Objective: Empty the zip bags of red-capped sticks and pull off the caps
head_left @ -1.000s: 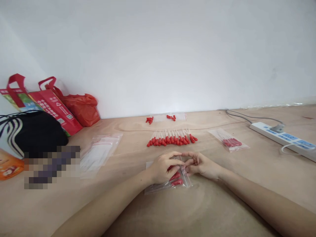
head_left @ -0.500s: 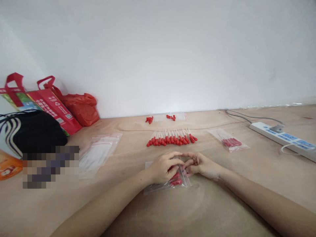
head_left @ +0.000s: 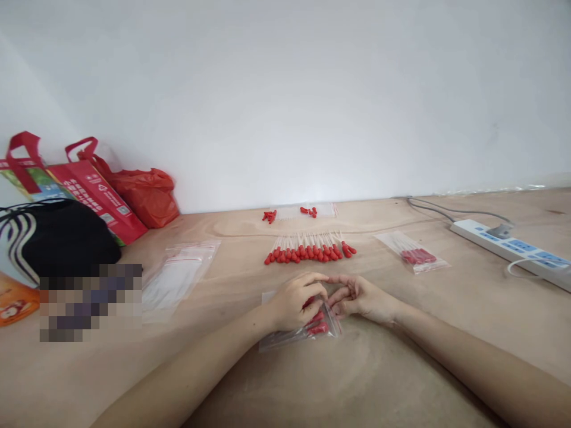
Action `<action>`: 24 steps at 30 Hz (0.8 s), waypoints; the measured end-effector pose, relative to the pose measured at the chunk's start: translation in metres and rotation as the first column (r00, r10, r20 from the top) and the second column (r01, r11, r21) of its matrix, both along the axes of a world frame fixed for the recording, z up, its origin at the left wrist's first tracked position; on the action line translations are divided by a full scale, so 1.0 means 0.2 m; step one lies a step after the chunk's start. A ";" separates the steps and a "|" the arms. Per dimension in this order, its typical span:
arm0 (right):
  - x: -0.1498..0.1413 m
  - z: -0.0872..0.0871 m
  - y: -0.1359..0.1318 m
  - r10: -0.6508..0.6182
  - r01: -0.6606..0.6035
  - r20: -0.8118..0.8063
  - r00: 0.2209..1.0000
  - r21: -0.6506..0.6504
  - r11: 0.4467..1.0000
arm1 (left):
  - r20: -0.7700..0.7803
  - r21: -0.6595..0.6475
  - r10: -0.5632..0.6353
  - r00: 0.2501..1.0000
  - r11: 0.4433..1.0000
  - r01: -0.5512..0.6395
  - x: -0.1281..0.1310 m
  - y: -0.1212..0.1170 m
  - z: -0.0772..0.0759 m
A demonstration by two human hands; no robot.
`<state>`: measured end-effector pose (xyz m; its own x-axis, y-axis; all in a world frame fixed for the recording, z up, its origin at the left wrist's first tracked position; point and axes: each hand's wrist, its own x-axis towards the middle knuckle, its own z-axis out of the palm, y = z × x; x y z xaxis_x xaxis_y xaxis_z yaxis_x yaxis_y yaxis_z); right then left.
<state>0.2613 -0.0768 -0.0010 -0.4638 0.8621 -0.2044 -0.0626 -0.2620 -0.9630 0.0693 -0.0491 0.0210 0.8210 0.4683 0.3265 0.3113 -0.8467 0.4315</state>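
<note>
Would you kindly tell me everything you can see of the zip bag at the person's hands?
The zip bag looks like clear plastic, with a zip strip at its right end and red pieces showing inside. It lies on the wooden tabletop, nearer the person than the red-tipped sticks. The left hand covers part of it; the right hand touches the zip end. Whether it is sealed cannot be told.

I can't see how many red heads (head_left: pixel 317 328) lie in the zip-lock bag (head_left: pixel 279 342), for the left hand (head_left: pixel 294 301) covers part of it, nor just how the right hand (head_left: pixel 363 299) meets its edge. Blocky blurring masks something beside the black bag (head_left: pixel 75 238), while the orange packet (head_left: pixel 18 303) and power strip (head_left: pixel 530 252) run out of view at either side.
</note>
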 end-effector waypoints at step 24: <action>0.00 0.00 -0.03 -0.632 -0.441 0.253 0.733 0.884 -0.157 | 0.023 0.021 0.050 0.998 0.999 -0.050 -0.02 0.00 -0.02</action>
<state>0.2616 -0.0818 -0.0011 -0.6140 0.3125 0.7248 0.5689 0.8117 0.1320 0.0657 -0.0484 0.0178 0.7889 0.5015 0.3552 0.3439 -0.8393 0.4212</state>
